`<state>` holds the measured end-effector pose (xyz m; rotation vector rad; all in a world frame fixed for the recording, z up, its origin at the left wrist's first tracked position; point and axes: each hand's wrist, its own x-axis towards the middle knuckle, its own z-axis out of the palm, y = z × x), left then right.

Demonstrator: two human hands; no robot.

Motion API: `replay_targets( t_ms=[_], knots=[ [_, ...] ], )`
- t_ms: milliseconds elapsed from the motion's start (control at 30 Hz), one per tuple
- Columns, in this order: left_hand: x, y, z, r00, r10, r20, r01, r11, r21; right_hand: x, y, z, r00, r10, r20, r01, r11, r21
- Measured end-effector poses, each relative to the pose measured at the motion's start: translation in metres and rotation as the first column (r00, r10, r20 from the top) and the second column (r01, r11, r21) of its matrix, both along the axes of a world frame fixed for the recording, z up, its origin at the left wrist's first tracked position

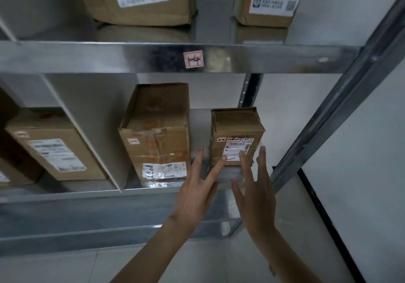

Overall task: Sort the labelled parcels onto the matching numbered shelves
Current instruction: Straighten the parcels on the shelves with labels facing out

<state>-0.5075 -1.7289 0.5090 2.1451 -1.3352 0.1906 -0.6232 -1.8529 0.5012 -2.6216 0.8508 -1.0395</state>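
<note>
As both hands reach in: fingers straight and spread
Left hand (192,197): fingertips touch the small parcel (236,135)
Right hand (255,197): likewise at its label
Parcel: on the lower shelf (153,191), near the front edge, tagged 2-4
Risk: uneven push could skew it against the larger box (156,133)
Surface: glossy metal, probably slippery
Room: pale wall (361,129), steel upright (341,111)

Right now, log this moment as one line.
left hand: open, fingertip on small parcel | right hand: open, fingertips touching it | parcel on lower shelf
</note>
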Motion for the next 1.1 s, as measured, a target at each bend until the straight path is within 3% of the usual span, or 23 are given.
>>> replay_targets(
  t_ms=[233,467,733,1100],
  knots=[
    [0.019,0.081,0.021,0.998,0.024,0.058,-0.018,0.996,-0.092,0.013,0.064,0.014,0.998,0.063,0.017,-0.061,0.995,-0.078],
    [0.054,0.130,0.019,0.982,0.168,0.086,-0.156,0.980,-0.126,0.049,0.102,0.021,0.992,0.038,-0.117,-0.051,0.993,-0.109],
    [0.087,0.118,-0.006,0.972,0.230,0.039,-0.224,0.967,-0.119,0.091,0.084,-0.003,0.982,0.126,-0.139,-0.139,0.986,-0.090],
    [0.118,0.095,-0.019,0.958,0.286,0.006,-0.284,0.953,-0.109,0.129,0.059,-0.027,0.974,0.223,-0.035,-0.225,0.957,-0.182]
  ],
)
